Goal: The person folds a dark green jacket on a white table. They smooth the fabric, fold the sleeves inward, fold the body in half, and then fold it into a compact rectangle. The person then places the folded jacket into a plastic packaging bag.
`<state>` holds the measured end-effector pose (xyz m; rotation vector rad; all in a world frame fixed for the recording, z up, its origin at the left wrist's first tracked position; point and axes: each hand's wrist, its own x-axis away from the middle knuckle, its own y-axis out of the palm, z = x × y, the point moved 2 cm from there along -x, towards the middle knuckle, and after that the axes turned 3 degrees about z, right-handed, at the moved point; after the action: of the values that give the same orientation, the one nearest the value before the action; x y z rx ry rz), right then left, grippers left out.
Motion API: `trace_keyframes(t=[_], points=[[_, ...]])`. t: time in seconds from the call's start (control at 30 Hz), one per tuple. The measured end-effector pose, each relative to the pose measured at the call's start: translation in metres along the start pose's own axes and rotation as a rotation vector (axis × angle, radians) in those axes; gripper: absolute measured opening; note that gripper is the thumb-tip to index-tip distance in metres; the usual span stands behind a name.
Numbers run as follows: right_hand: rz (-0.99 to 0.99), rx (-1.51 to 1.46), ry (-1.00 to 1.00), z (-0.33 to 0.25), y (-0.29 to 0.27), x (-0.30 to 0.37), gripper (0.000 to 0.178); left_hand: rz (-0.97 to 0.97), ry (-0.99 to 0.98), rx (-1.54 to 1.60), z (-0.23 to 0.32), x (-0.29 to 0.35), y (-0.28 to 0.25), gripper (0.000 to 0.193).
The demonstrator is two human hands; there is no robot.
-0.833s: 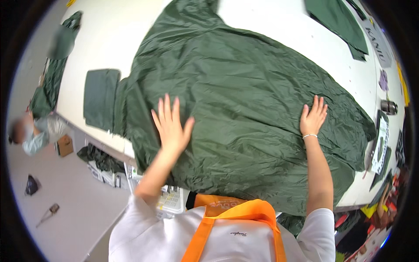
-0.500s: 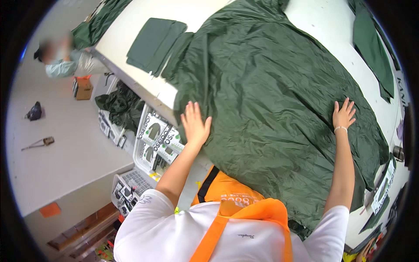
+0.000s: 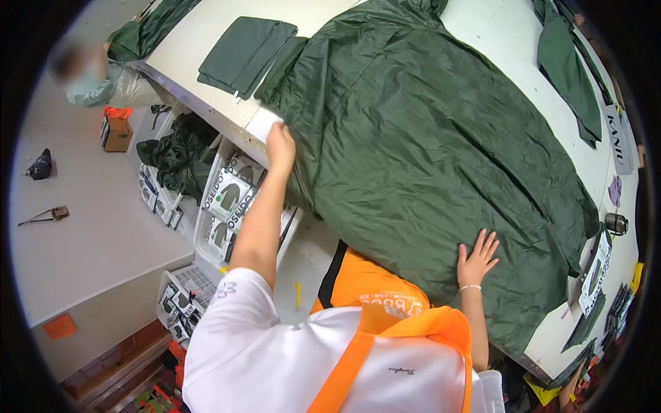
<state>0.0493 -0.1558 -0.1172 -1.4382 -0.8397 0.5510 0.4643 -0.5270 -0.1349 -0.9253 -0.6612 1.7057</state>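
A large sheet of thin, crinkled dark green fabric (image 3: 427,165) lies spread across the white table, hanging over its near edge. My left hand (image 3: 280,146) is at the fabric's left border, beside a white patch (image 3: 261,124) on the table edge. Its fingers are curled in, and what they hold, if anything, is hidden. On the near right part of the fabric, my right hand (image 3: 476,260) lies flat with fingers spread. Left of the fabric sits a folded green cloth stack (image 3: 244,55).
Below the table's left edge stand a white crate (image 3: 203,237) of printed packages and a white basket (image 3: 206,286). Dark green cloth (image 3: 182,155) is heaped beyond. A person (image 3: 89,82) stands far left. A dark cup (image 3: 616,224) and flat package (image 3: 595,275) are at the right.
My left hand has moved farther away along the fabric's left border, its fingers now curled. My right hand has slid nearer and leftward over the fabric, staying flat.
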Motion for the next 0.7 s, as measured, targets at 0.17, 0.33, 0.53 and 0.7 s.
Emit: trace_keyframes(t=[0.17,0.33,0.53,0.7], points=[[0.079,0.073,-0.024,0.019,0.0,-0.034,0.066,0.058,0.021,0.049,-0.046,-0.065,0.012,0.019],[0.032,0.1,0.005,0.027,0.001,-0.053,0.065,0.1,-0.135,0.328,-0.044,-0.079,-0.026,0.039],[0.096,0.128,0.018,0.037,0.015,-0.049,0.064,0.161,-0.333,0.346,-0.094,0.12,-0.044,0.046],[0.11,0.123,0.004,0.034,0.012,-0.049,0.063,-0.257,-0.71,0.261,-0.06,0.161,-0.037,0.08]])
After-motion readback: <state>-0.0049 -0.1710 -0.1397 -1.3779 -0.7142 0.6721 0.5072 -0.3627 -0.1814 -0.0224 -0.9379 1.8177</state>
